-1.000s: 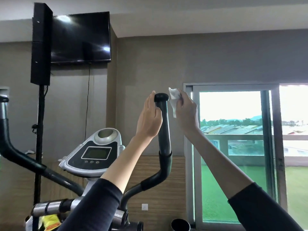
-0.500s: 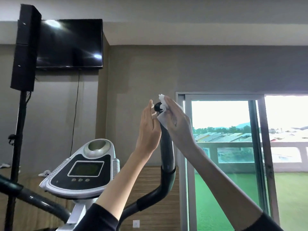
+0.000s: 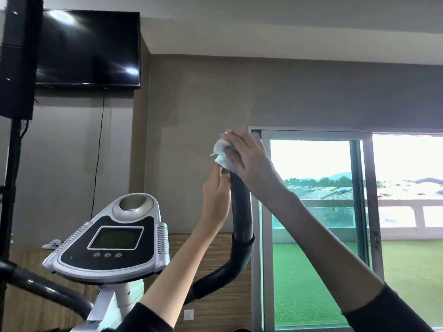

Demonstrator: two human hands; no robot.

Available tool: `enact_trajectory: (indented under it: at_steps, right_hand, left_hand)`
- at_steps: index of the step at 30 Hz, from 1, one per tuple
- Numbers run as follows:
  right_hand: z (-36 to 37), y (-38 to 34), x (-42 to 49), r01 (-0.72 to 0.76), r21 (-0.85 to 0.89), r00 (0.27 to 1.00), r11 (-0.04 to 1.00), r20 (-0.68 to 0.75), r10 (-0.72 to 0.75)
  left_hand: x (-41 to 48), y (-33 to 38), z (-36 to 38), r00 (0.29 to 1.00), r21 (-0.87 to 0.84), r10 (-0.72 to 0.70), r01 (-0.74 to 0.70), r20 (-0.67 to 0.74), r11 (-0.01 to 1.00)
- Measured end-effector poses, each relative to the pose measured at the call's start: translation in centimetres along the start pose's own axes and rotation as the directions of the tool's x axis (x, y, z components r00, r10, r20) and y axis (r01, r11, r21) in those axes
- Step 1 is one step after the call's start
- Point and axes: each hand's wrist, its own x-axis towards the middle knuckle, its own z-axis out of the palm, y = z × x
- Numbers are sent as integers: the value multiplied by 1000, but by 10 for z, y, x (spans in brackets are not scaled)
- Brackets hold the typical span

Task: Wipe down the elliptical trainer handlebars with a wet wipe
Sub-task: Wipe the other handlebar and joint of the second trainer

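The black right handlebar (image 3: 242,212) of the elliptical trainer rises upright in the middle of the view. A crumpled white wet wipe (image 3: 221,153) covers its top end. My right hand (image 3: 249,166) lies over the top of the bar and grips the wipe against it. My left hand (image 3: 215,200) is at the bar's left side just below the wipe, fingers curled, fingertips touching the wipe's lower edge. The left handlebar (image 3: 43,291) shows only as a dark bent tube at the lower left.
The trainer's console (image 3: 112,240) with its small screen sits left of the bar. A black speaker (image 3: 19,56) on a stand and a wall television (image 3: 88,46) are at the upper left. A sliding glass door (image 3: 311,224) stands behind the bar.
My right hand has brought the wipe from beside the bar's top onto it and now covers the end. My left hand has curled in under the wipe. The view has shifted right.
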Motion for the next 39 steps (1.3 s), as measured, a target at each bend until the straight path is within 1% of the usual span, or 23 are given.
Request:
enact_trajectory:
  at_steps: [4, 7, 8, 12, 15, 18, 20, 21, 22, 24, 26, 27, 28, 30, 32, 35, 37, 39]
  right_hand:
    - [-3, -2, -14, 5, 18, 1000, 1000, -21, -4]
    - [-1, -1, -28, -10, 42, 999, 999, -34, 11]
    - [1, -2, -29, -32, 64, 999, 997, -35, 34]
    - [6, -11, -15, -217, 204, 973, 955, -38, 229]
    - [14, -16, -12, -240, 179, 966, 954, -57, 253]
    - [21, -21, -19, -178, 75, 980, 981, -76, 184]
    - [26, -23, -28, -107, -103, 988, 989, -122, 94]
    - [27, -24, -34, -83, -197, 990, 977, -127, 59]
    - [27, -24, -42, -61, -291, 994, 955, -104, 32]
    - [26, -22, -63, 14, -493, 1000, 870, 8, -12]
    - [26, -22, -83, 104, -604, 993, 790, 111, -45]
    - [27, -24, -90, 115, -629, 990, 769, 138, -35]
    - [29, -26, -93, 94, -639, 990, 763, 139, -6]
    - [32, -29, -85, -26, -592, 997, 805, 46, 66]
    - [33, -34, -70, -139, -506, 990, 851, -55, 129]
    - [34, -38, -49, -206, -474, 978, 856, -98, 182]
    - [36, -39, -47, -208, -517, 978, 830, -98, 184]
    - [37, -36, -54, -133, -595, 991, 792, -68, 116]
  left_hand:
    - [6, 1, -1, 999, -89, -30, 31, 14, 996]
    - [8, 2, -5, 998, -128, -41, 47, 55, 991]
    - [9, 1, -6, 997, -130, -33, 42, 68, 991]
    - [9, 1, -9, 996, -137, -4, 16, 91, 990]
    - [9, 3, -11, 994, -158, 6, 11, 109, 987]
    - [11, 5, -12, 997, -199, -8, 24, 80, 980]
    - [13, 6, -15, 997, -220, 16, 2, 78, 975]
    - [15, 7, -16, 996, -226, 31, -12, 81, 974]
    - [16, 7, -18, 995, -236, 45, -23, 85, 971]
    - [18, 10, -19, 994, -260, 73, -49, 85, 964]
    - [20, 11, -19, 993, -288, 91, -67, 70, 955]
    - [20, 12, -20, 994, -296, 91, -68, 63, 953]
    - [21, 13, -20, 994, -299, 91, -68, 63, 952]
    - [23, 14, -22, 993, -296, 91, -65, 75, 953]
    - [25, 14, -23, 992, -295, 87, -58, 86, 954]
    - [26, 15, -25, 990, -302, 88, -52, 106, 952]
    - [26, 16, -26, 988, -314, 94, -50, 126, 948]
    - [27, 16, -27, 986, -315, 102, -56, 132, 948]
